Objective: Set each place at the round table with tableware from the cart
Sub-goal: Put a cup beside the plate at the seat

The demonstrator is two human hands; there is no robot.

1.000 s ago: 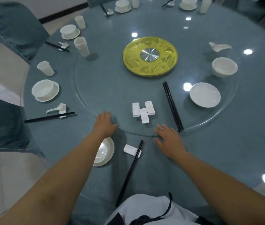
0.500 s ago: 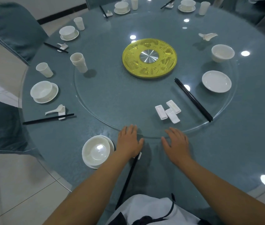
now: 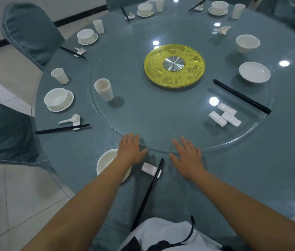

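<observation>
Both your hands, left hand point(image 3: 131, 151) and right hand point(image 3: 188, 155), lie spread flat on the glass turntable point(image 3: 143, 113) rim. Beyond your right hand sit three white rests point(image 3: 224, 116); between your wrists, one chopstick pair point(image 3: 148, 192).

Bare glass lies ahead on the turntable point(image 3: 161, 113) — stacked cups point(image 3: 104, 89) left, chopstick rests point(image 3: 224, 116) right.

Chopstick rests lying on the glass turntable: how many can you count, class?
3. All three chopstick rests sit clustered at the turntable's right near edge: one nearest the centre, one farther back, one rightmost. None appear hidden there.
</observation>
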